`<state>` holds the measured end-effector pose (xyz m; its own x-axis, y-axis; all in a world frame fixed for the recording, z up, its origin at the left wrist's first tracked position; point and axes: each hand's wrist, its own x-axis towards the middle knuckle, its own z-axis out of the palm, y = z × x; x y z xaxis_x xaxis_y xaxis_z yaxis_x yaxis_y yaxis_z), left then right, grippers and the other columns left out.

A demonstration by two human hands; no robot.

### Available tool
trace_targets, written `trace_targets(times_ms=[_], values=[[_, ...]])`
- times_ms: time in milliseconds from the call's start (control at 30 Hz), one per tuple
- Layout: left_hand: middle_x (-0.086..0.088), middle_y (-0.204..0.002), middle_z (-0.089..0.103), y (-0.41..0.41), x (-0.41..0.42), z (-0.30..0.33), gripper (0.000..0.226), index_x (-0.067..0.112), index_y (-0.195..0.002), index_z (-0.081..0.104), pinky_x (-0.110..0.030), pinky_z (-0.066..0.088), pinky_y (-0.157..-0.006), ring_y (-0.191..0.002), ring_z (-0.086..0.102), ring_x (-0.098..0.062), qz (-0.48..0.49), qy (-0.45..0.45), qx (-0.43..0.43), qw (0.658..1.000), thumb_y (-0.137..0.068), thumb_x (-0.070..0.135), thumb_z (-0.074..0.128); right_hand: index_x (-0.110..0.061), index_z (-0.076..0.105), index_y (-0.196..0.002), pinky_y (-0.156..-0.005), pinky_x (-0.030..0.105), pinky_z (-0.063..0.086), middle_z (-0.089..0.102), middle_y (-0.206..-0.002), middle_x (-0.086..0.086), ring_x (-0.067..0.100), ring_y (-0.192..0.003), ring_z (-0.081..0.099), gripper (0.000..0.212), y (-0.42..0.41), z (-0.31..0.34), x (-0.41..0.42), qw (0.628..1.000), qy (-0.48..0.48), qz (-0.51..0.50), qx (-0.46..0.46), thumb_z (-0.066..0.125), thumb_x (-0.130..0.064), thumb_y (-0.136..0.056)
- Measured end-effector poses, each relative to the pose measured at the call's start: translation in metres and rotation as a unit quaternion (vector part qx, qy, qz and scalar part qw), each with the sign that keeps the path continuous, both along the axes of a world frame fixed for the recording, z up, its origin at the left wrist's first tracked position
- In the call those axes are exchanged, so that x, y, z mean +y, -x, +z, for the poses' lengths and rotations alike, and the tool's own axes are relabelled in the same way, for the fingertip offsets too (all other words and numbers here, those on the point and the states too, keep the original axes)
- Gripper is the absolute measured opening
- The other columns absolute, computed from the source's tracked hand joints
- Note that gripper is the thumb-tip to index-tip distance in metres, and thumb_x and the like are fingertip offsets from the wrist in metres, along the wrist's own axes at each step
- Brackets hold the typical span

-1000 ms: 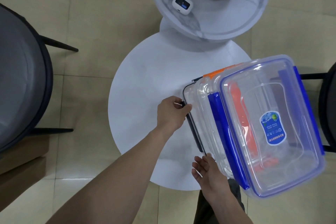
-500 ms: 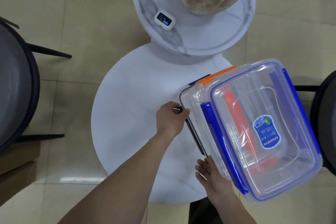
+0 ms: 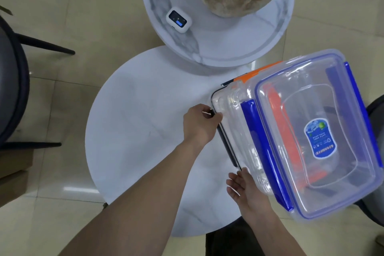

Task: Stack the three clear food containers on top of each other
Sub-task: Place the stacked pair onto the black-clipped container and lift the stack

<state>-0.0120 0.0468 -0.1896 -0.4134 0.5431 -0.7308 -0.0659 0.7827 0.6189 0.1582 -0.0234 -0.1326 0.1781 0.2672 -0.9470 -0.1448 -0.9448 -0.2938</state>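
Already the three clear containers [image 3: 301, 135] sit stacked on the counter [image 3: 145, 120], left hand [image 3: 200, 123] pinching the bottom rim, right hand [image 3: 247, 191] open against its corner, likely to square them.

White gadget [image 3: 178, 20], perhaps a timer
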Motion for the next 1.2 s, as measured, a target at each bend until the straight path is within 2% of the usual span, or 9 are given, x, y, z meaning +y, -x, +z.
trace_targets(times_ms=[133,333,433,533,667,900,1200], values=[[0.008,-0.070,0.070,-0.006,0.008,0.002,0.013,0.023,-0.085,0.067,-0.027,0.061,-0.070,-0.078,0.076,-0.021,0.009,-0.013,0.001,1.000,-0.084,0.032,0.076,-0.005,0.058,-0.096,-0.068,0.035,0.052,0.065,-0.094,0.014,0.027,-0.084,0.064,0.017,-0.005,0.001,0.014,1.000,0.009,0.018,-0.005,0.050,-0.020,-0.101],[0.005,-0.072,0.072,-0.012,0.019,0.005,0.022,0.031,-0.070,0.057,-0.034,0.063,-0.073,-0.079,0.076,-0.024,-0.004,-0.021,0.017,1.000,-0.085,0.029,0.073,-0.002,0.057,-0.111,-0.068,0.035,0.051,0.067,-0.099,0.015,0.028,-0.087,0.066,0.024,-0.017,-0.001,0.030,0.999,0.003,0.050,-0.022,0.051,-0.022,-0.101],[-0.003,-0.079,0.076,-0.014,0.026,0.004,0.013,0.022,-0.078,0.064,-0.038,0.064,-0.075,-0.079,0.076,-0.026,0.003,-0.025,0.011,1.000,-0.084,0.029,0.074,-0.002,0.057,-0.113,-0.068,0.034,0.052,0.068,-0.099,0.015,0.028,-0.088,0.066,0.026,-0.021,-0.002,0.038,0.997,0.000,0.064,-0.034,0.051,-0.024,-0.101],[-0.004,-0.079,0.076,-0.016,0.033,0.003,0.018,0.014,-0.089,0.070,-0.039,0.063,-0.076,-0.079,0.076,-0.026,0.007,-0.026,0.009,1.000,-0.084,0.031,0.075,-0.003,0.059,-0.111,-0.068,0.035,0.052,0.069,-0.097,0.014,0.027,-0.085,0.067,0.025,-0.026,-0.004,0.046,0.997,-0.001,0.070,-0.043,0.051,-0.024,-0.102],[-0.006,-0.082,0.078,-0.019,0.039,0.002,0.017,0.018,-0.085,0.066,-0.038,0.063,-0.078,-0.080,0.076,-0.026,0.004,-0.030,0.014,0.999,-0.084,0.032,0.075,-0.004,0.059,-0.106,-0.067,0.034,0.053,0.069,-0.095,0.014,0.026,-0.081,0.067,0.023,-0.029,-0.005,0.052,0.996,-0.007,0.076,-0.046,0.052,-0.025,-0.101],[-0.007,-0.083,0.078,-0.021,0.041,0.000,0.018,0.015,-0.090,0.068,-0.038,0.063,-0.076,-0.081,0.076,-0.027,0.006,-0.031,0.017,0.999,-0.085,0.031,0.075,-0.001,0.059,-0.114,-0.066,0.035,0.053,0.069,-0.097,0.014,0.027,-0.083,0.068,0.029,-0.030,-0.005,0.053,0.996,-0.013,0.073,-0.042,0.054,-0.026,-0.100],[0.003,-0.072,0.070,-0.022,0.041,-0.002,0.021,0.014,-0.093,0.070,-0.041,0.064,-0.079,-0.081,0.076,-0.027,0.007,-0.020,0.013,1.000,-0.082,0.032,0.076,-0.003,0.060,-0.110,-0.063,0.034,0.054,0.070,-0.098,0.014,0.027,-0.083,0.068,0.028,-0.033,-0.006,0.052,0.996,-0.014,0.078,-0.046,0.056,-0.028,-0.099]])
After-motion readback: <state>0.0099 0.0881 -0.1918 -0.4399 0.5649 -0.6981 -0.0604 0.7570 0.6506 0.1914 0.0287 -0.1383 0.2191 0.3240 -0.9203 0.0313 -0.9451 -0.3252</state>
